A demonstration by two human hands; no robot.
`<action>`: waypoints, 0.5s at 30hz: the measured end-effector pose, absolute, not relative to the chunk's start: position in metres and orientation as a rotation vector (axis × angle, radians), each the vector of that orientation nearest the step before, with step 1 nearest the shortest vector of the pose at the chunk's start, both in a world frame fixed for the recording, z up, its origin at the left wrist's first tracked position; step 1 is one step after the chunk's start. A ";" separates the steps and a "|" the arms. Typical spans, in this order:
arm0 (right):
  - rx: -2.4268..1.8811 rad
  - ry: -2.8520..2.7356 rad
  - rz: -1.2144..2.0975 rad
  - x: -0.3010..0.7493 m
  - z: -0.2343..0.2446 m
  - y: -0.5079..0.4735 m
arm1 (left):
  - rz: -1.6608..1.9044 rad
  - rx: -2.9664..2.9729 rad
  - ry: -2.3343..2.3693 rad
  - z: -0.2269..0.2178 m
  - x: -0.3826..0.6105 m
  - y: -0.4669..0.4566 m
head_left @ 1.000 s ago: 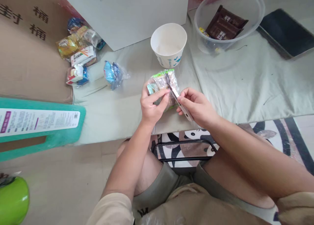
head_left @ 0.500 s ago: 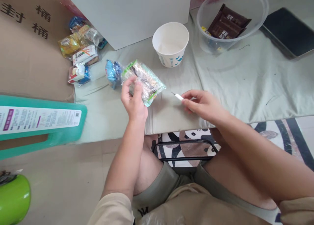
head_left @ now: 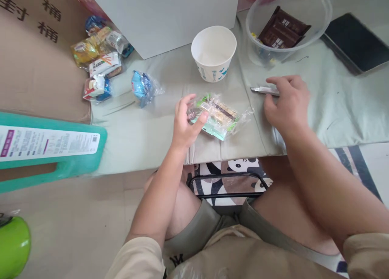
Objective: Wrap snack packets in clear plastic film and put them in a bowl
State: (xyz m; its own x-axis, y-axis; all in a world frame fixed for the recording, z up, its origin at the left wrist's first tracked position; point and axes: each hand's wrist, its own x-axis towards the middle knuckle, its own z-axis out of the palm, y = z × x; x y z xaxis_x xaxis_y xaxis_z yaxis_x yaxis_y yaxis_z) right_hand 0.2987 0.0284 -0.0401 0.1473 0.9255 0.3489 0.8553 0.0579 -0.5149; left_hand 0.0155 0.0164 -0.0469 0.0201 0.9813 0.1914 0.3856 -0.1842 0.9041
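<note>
My left hand (head_left: 190, 123) holds a clear-wrapped snack packet (head_left: 223, 112) with green edges by its left end, thumb on top and fingers around the far side. The packet is low over the cloth near the table's front edge. To the right, my right hand (head_left: 288, 102) is over a small white craft knife (head_left: 265, 90) with a metal tip pointing left. Thumb and index finger are apart on either side of the knife, whose rear end is hidden under the hand. Behind the packet stands a white paper cup (head_left: 214, 56), its inside showing no contents.
A blue wrapped snack (head_left: 142, 88) lies left of my left hand, with several packaged snacks (head_left: 100, 54) beyond. Brown packets sit in a clear plastic tub (head_left: 326, 11); a dark phone-like slab (head_left: 355, 41) is beside it. A white box (head_left: 167, 19) and a teal container (head_left: 99, 149) border the space.
My left hand has moved right with the snack packet, away from the blue snack. My right hand has moved right and farther back, lowered the craft knife to the cloth and opened its fingers.
</note>
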 end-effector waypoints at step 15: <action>-1.356 -1.833 0.168 0.276 -0.020 0.006 | 1.401 1.405 1.514 -0.029 -0.003 0.023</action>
